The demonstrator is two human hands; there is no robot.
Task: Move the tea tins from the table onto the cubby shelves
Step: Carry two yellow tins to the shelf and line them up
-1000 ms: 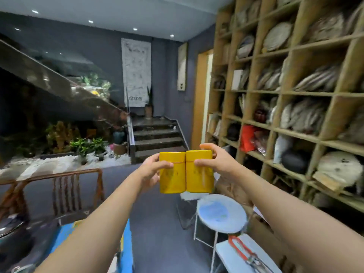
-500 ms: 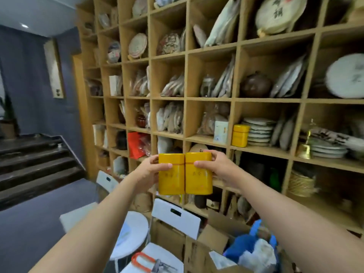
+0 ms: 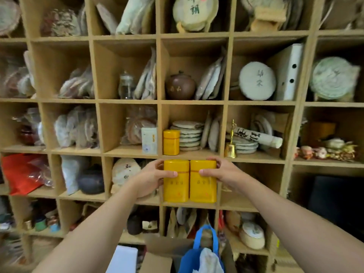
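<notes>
Two yellow tea tins [image 3: 190,181] stand upright and pressed side to side between our palms at the centre of view, our left hand [image 3: 151,177] clasping the left tin and our right hand [image 3: 220,174] the right one, in front of the cubby shelves [image 3: 193,102]. We judge the squeeze fragile: if either palm eases, the tins may slide apart and drop toward the blue bag [image 3: 201,251] at 6 o'clock, and the cubby at 12 o'clock already holds a third yellow tin [image 3: 171,142] beside stacked tea cakes [image 3: 190,135], so a wide pair could knock it over
</notes>
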